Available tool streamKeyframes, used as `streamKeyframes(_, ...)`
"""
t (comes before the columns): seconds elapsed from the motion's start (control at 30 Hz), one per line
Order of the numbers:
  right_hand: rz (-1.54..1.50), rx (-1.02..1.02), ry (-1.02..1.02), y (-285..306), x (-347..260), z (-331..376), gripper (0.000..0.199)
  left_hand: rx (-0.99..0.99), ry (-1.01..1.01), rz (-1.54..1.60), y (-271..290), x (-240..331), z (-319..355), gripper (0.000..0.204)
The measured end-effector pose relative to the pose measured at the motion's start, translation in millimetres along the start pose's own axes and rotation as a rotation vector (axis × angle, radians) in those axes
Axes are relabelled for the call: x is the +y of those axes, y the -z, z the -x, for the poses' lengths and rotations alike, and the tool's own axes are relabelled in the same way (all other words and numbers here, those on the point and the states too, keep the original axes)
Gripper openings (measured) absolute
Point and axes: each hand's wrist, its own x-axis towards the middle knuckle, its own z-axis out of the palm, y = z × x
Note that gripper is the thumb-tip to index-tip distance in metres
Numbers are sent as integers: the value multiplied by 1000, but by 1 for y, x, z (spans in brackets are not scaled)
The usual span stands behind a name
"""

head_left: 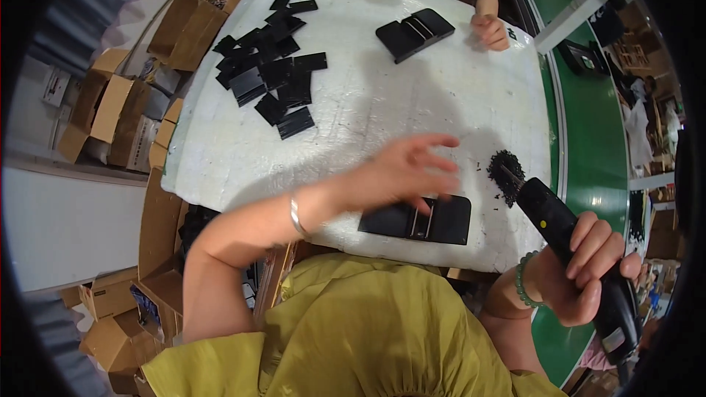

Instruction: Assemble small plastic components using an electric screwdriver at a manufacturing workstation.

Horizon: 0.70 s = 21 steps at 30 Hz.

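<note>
Head view: right hand (588, 272) wrapped round a black electric screwdriver (548, 213), long axis 5 to 11 o'clock, its tip at the heap of black screws (503, 180) on the white counter (353, 103). Black plate (443, 224) lies at 8 o'clock from that tip, long axis roughly 3 to 9. Left hand (408, 169) is nearer, over the plate's 12 o'clock edge, fingers loosely spread (blurred), nothing seen in it; whether it touches the plate, cannot tell
</note>
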Motion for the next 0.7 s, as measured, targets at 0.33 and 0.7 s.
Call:
streamKeyframes(0.33, 13, 3, -75, 3, -6, 7, 35, 685, -96, -1542, 192, 61, -6, 23)
streamKeyframes(0.7, -47, -56, -175, 15, -7, 6, 42, 390, -359, -1206, 73, 55, 11, 20)
